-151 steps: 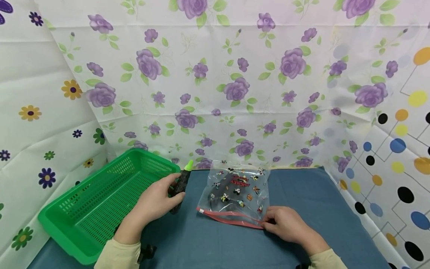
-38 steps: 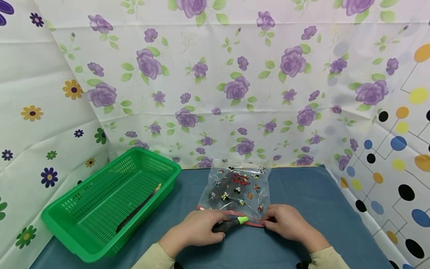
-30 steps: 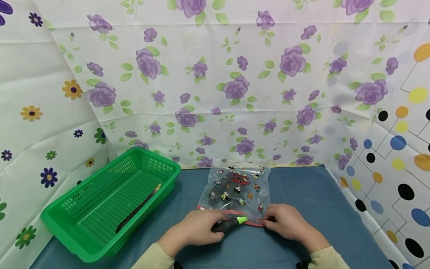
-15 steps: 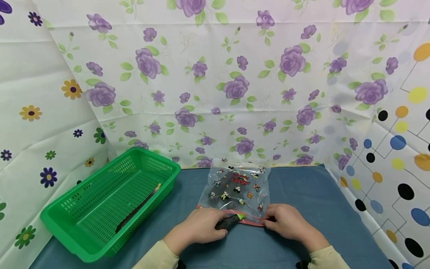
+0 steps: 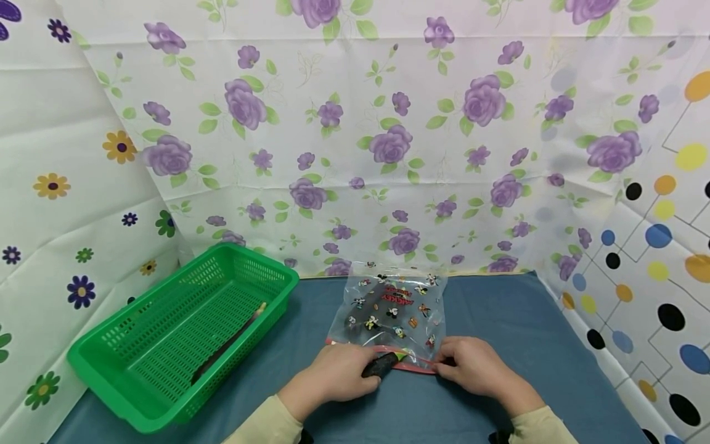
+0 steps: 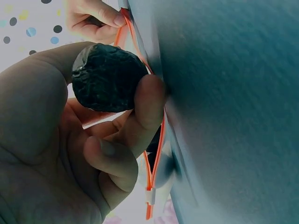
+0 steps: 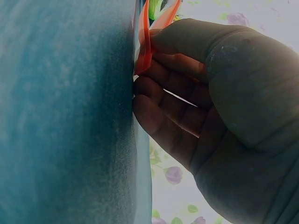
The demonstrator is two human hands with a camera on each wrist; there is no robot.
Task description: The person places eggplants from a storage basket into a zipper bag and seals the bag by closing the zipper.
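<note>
The worktop (image 5: 505, 314) reaches the floral backdrop (image 5: 333, 117) across the middle of the frame and runs on, right of the right hand (image 5: 471, 367), to the dotted cloth (image 5: 632, 290). That hand pinches the red rim of the clear bag (image 5: 435, 324), right of centre; a dark shape shows inside. Lower centre, the left hand (image 5: 344, 372) grips the dark item (image 5: 381, 365), its green tip at the bag's open mouth. The green basket (image 5: 183, 327), left, holds a long dark piece (image 5: 227, 346).

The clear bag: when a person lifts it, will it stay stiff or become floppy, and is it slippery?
The bag would probably flop, as it looks thin, see-through and wrinkled. It may feel a little slippery, given its shiny highlights. Dark contents seem to show through, so it would likely sag where they lie.
</note>
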